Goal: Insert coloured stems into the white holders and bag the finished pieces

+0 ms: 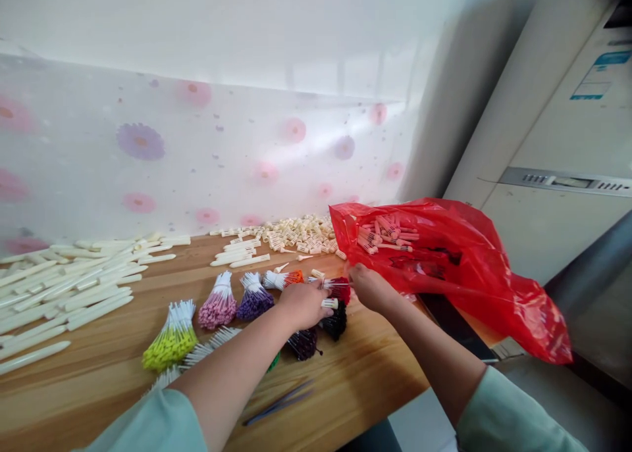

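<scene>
My left hand point(307, 305) reaches over the wooden table with its fingers closed on a small cream slotted plastic piece point(329, 303). Beside it, my right hand point(364, 285) is curled in a pinch; what its fingertips hold, if anything, is hidden. A bundle of red-tipped thin sticks point(340, 289) lies between the two hands, partly covered. Just below is a black-tipped bundle point(334, 324), with a dark purple one point(304, 344) to its left. Orange point(293, 277), purple point(255, 299), pink point(218, 304) and yellow-green point(170, 339) bundles spread out leftward.
A red plastic bag point(474, 248) with pink pieces point(388, 231) inside lies open at the right. Cream slotted pieces point(301, 233) are heaped along the wall, long cream tubes point(89, 281) at the left. Tweezers point(279, 402) rest near the front edge. A white appliance point(557, 149) stands right.
</scene>
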### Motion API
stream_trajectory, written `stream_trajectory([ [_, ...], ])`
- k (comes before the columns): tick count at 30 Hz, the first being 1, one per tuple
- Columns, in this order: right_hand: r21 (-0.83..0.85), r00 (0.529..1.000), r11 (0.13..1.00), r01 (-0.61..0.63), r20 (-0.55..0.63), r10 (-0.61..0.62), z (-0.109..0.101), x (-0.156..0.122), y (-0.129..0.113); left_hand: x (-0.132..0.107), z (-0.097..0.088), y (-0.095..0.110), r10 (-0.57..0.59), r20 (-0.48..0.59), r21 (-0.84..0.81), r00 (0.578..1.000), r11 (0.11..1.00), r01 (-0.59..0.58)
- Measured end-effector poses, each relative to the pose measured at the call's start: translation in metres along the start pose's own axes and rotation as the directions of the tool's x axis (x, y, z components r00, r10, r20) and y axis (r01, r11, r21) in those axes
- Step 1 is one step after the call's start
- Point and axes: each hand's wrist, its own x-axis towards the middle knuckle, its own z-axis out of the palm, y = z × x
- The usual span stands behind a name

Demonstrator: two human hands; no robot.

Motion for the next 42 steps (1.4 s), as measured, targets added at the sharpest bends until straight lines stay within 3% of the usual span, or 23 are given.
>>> stream_trajectory([
  [4, 0.052, 0.995, 0.998, -0.047, -0.082, 0.051, -0.023, -0.028, 0.021, -0.002, -0.004, -0.003, -0.013, -0.017, -0.063, 1.0, 0.998, 0.012],
  [7, 0.146, 0.99, 0.989, 0.011, -0.141, 0.009, -0.043, -0.046, 0.021, -0.008, -0.02, -0.006, -0.08, -0.089, -0.141, 0.993, 0.988, 0.067],
  [10, 0.247, 0.981, 0.959, 0.138, -0.164, -0.099, -0.056, -0.057, -0.001, -0.024, -0.044, -0.009, -0.177, -0.183, -0.241, 0.967, 0.962, 0.131],
  [13, 0.366, 0.948, 0.879, 0.307, -0.203, -0.247, -0.057, -0.056, -0.038, -0.048, -0.061, -0.011, -0.152, -0.148, -0.359, 0.977, 0.929, 0.09],
  [16, 0.558, 0.892, 0.695, 0.453, -0.298, -0.341, -0.051, -0.046, -0.075, -0.076, -0.064, -0.014, -0.158, -0.127, -0.449, 0.979, 0.889, 0.085],
  [18, 0.706, 0.879, 0.529, 0.471, -0.327, -0.347, -0.043, -0.037, -0.097, -0.096, -0.059, -0.02, -0.202, -0.141, -0.537, 0.969, 0.838, 0.097],
  [19, 0.78, 0.883, 0.431, 0.454, -0.329, -0.333, -0.039, -0.032, -0.107, -0.106, -0.056, -0.024, -0.233, -0.151, -0.606, 0.961, 0.79, 0.096],
  [21, 0.904, 0.899, 0.195, 0.381, -0.314, -0.304, -0.031, -0.024, -0.128, -0.125, -0.048, -0.034, -0.323, -0.174, -0.795, 0.93, 0.604, 0.061],
  [24, 0.964, 0.926, -0.116, 0.241, -0.264, -0.268, -0.021, -0.016, -0.157, -0.148, -0.037, -0.049, -0.43, -0.197, -0.917, 0.881, 0.398, -0.011],
  [26, 0.961, 0.945, -0.222, 0.164, -0.218, -0.242, -0.015, -0.012, -0.174, -0.159, -0.031, -0.058, -0.469, -0.222, -0.935, 0.855, 0.352, -0.049],
  [28, 0.958, 0.964, -0.265, 0.106, -0.165, -0.209, -0.01, -0.008, -0.187, -0.165, -0.027, -0.066, -0.49, -0.242, -0.939, 0.838, 0.337, -0.074],
  [32, 0.959, 0.979, -0.271, 0.085, -0.131, -0.157, 0.002, 0.001, -0.203, -0.172, -0.017, -0.079, -0.516, -0.29, -0.916, 0.806, 0.393, -0.078],
  [34, 0.968, 0.973, -0.209, 0.138, -0.172, -0.152, 0.006, 0.004, -0.207, -0.172, -0.013, -0.084, -0.512, -0.359, -0.879, 0.78, 0.467, -0.098],
  [36, 0.962, 0.949, -0.065, 0.267, -0.274, -0.158, 0.006, 0.003, -0.209, -0.173, -0.009, -0.088, -0.477, -0.424, -0.829, 0.77, 0.546, -0.118],
  [38, 0.894, 0.902, 0.145, 0.423, -0.4, -0.165, 0.002, -0.003, -0.208, -0.172, -0.007, -0.091, -0.436, -0.466, -0.789, 0.77, 0.598, -0.139],
  [40, 0.762, 0.83, 0.332, 0.556, -0.528, -0.178, -0.004, -0.014, -0.2, -0.173, -0.006, -0.094, -0.413, -0.517, -0.754, 0.75, 0.634, -0.17],
  [42, 0.629, 0.746, 0.433, 0.645, -0.642, -0.178, -0.009, -0.03, -0.184, -0.173, -0.007, -0.096, -0.374, -0.582, -0.699, 0.722, 0.684, -0.209],
])
